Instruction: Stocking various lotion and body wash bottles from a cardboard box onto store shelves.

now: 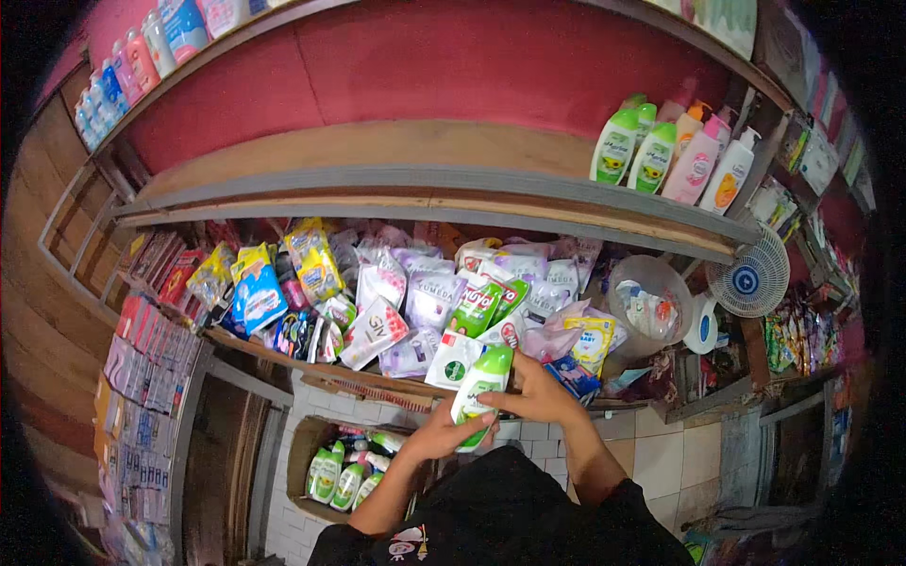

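Both hands hold one white lotion bottle with a green cap (476,407), tilted, in front of my chest. My left hand (447,433) grips its lower part, and my right hand (532,390) is at its upper part near the cap. Just beyond the bottle lie a white refill pouch (454,361), green and white pouches (476,305) and pale purple pouches (433,297) on a lower shelf. Below to the left, a cardboard box (294,460) on the floor holds several similar green and white bottles (325,474).
A long wooden shelf (425,185) crosses above the pouches, with several lotion bottles (648,152) at its right end. A white fan (749,272) and a translucent plastic tub (616,283) stand at the right. Stacked packs (145,389) are at the left. More bottles line the upper left shelf (170,81).
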Motion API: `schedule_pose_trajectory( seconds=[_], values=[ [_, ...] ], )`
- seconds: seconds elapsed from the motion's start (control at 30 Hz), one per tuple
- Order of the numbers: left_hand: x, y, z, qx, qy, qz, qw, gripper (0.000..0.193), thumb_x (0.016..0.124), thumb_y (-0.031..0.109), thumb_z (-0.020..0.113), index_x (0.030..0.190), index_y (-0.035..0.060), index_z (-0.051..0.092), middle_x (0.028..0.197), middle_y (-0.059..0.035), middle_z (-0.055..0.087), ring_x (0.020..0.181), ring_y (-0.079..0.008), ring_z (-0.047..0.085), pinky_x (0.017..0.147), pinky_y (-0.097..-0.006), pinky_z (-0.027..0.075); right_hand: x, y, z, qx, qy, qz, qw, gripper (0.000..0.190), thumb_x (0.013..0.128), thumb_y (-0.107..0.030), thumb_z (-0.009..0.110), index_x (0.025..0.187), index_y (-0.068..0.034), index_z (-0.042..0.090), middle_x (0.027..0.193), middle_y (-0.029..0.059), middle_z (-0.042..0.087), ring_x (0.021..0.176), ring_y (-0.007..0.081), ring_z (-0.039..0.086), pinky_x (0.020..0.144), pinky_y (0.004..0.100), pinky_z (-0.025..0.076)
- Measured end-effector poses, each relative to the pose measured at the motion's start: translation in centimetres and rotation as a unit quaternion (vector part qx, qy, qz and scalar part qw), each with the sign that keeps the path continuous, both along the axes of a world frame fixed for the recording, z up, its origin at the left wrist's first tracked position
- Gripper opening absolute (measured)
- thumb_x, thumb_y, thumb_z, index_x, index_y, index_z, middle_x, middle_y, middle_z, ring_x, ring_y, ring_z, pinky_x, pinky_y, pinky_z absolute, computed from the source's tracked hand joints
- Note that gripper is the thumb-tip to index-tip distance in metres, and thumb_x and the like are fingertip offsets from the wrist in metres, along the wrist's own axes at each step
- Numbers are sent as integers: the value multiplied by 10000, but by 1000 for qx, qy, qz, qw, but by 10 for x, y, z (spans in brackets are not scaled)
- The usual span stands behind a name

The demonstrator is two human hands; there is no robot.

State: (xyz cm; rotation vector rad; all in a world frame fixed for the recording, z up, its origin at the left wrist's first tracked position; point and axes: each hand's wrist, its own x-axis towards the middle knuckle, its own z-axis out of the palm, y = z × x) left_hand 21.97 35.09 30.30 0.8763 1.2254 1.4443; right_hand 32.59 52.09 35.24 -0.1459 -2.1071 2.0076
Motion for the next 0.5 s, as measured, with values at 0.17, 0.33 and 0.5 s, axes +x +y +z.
schedule_pose_trajectory(
  seconds=[0.17, 0.33, 0.5],
  values=[
    [1, -3, -2, 16, -35, -119, 992, 341, 908, 173, 658, 1177, 18, 516, 840, -48, 599, 700, -129, 579, 620, -282, 467, 19, 16, 22, 13, -99, 52, 994, 499, 787, -65, 793, 1209, -67, 527, 1061, 25, 580, 925, 102, 573, 740, 269, 499],
    [0, -1, -9, 27, -327, -245, 912, 617, 802, 366, 691, 1197, -55, 473, 780, -88, 551, 561, -123, 491, 499, -245, 373, 25, 23, 37, -18, -96, 61, 993, 387, 840, -106, 759, 1162, -65, 550, 879, 13, 613, 632, 66, 583, 530, 212, 467],
    [8, 7, -20, 57, -441, -265, 856, 663, 841, 440, 665, 1211, -67, 451, 676, -23, 446, 487, -64, 361, 426, -196, 250, 26, 43, 60, 26, -60, 38, 997, 330, 892, -85, 692, 1184, -51, 542, 901, 38, 624, 654, 92, 619, 544, 228, 496]
  ],
)
